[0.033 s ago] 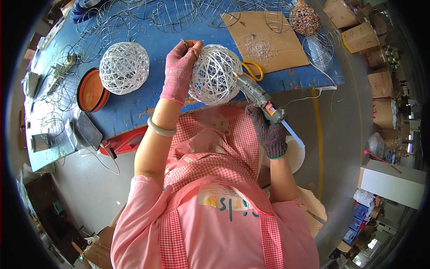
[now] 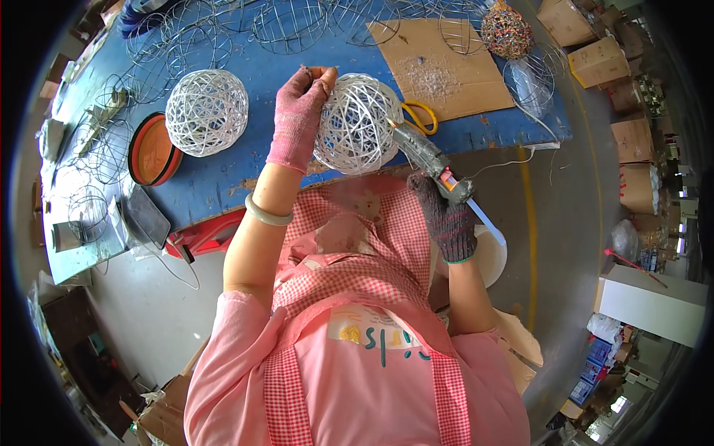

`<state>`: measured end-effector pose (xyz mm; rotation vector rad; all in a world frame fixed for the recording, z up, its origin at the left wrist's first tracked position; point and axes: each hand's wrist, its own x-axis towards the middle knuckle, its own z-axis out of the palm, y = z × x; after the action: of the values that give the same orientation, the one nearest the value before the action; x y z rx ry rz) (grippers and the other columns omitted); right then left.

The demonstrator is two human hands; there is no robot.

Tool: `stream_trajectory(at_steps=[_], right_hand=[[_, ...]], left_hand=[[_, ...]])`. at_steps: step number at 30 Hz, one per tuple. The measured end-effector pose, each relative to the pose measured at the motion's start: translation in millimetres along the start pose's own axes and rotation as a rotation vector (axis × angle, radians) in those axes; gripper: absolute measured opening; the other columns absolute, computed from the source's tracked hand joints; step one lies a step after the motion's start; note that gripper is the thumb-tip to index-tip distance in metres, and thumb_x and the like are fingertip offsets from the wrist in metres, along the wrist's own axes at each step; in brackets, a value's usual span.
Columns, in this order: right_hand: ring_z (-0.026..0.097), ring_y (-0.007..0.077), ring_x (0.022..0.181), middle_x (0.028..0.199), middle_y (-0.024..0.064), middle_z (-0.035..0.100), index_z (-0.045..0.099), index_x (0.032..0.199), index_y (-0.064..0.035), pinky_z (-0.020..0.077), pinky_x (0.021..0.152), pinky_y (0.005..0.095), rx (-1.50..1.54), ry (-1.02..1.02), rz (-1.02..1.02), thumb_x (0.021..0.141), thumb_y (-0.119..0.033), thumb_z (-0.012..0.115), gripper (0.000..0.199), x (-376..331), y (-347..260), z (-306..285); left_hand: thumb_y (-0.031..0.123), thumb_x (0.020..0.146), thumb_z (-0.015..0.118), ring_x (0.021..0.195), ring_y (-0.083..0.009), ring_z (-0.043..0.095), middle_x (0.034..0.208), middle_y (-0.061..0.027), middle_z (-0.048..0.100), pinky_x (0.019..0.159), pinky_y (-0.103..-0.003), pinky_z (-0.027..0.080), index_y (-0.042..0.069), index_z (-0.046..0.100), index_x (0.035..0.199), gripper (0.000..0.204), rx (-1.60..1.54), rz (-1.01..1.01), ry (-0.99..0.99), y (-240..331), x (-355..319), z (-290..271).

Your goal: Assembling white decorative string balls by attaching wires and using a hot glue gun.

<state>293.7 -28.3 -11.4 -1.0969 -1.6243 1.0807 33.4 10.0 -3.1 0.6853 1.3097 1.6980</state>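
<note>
My left hand (image 2: 297,115), in a pink glove with bare fingertips, is closed at the upper left side of a white openwork ball (image 2: 357,123) of criss-crossed strands. Its fingertips pinch at the ball's edge; what lies between them is too small to make out. A dark knitted glove covers my right hand (image 2: 446,215), which grips a grey-green hot glue gun (image 2: 422,150). The gun's nozzle points at the ball's right side, touching or nearly so. From its rear sticks out a pale glue stick (image 2: 487,221). A yellow ring-shaped handle (image 2: 422,117) lies just behind the gun.
A second white ball (image 2: 207,113) sits left beside an orange round container (image 2: 155,152). Wire frames (image 2: 290,26) line the blue table's back. Cardboard (image 2: 439,70) with white scraps lies at right, near a multicoloured ball (image 2: 506,31). A cord (image 2: 513,160) hangs off the table's right end.
</note>
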Motion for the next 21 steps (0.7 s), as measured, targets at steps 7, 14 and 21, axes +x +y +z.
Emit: stream_trajectory(at_steps=[7, 14, 21], right_hand=[[0.068, 0.0177, 0.071, 0.082, 0.0089, 0.072, 0.068, 0.092, 0.0002, 0.0533, 0.064, 0.0288, -0.055, -0.017, -0.056, 0.083, -0.018, 0.074, 0.022, 1.8, -8.5, 3.2], [0.069, 0.0174, 0.071, 0.081, 0.0086, 0.072, 0.068, 0.092, -0.0004, 0.0535, 0.064, 0.0286, -0.314, -0.015, -0.124, 0.083, -0.019, 0.074, 0.022, -1.4, -3.1, -2.0], [0.070, 0.0183, 0.074, 0.082, 0.0090, 0.072, 0.067, 0.093, 0.0000, 0.0552, 0.066, 0.0291, 0.033, -0.005, 0.149, 0.082, -0.016, 0.075, 0.021, -18.6, 25.8, -12.3]], left_hand=[[0.024, 0.090, 0.068, 0.072, -0.0053, 0.052, 0.082, 0.0020, 0.060, 0.067, -0.021, 0.044, 0.001, 0.065, 0.097, 0.025, -0.008, 0.011, -0.007, -1.1, -1.6, -0.2], [0.024, 0.090, 0.068, 0.072, -0.0057, 0.053, 0.083, 0.0016, 0.061, 0.066, -0.022, 0.045, 0.001, 0.065, 0.099, 0.025, -0.026, -0.008, 0.000, 1.1, -1.7, -1.5], [0.024, 0.088, 0.071, 0.071, -0.0067, 0.054, 0.084, 0.0008, 0.062, 0.066, -0.022, 0.046, 0.001, 0.065, 0.100, 0.026, -0.128, -0.062, 0.036, -2.9, 8.6, -9.4]])
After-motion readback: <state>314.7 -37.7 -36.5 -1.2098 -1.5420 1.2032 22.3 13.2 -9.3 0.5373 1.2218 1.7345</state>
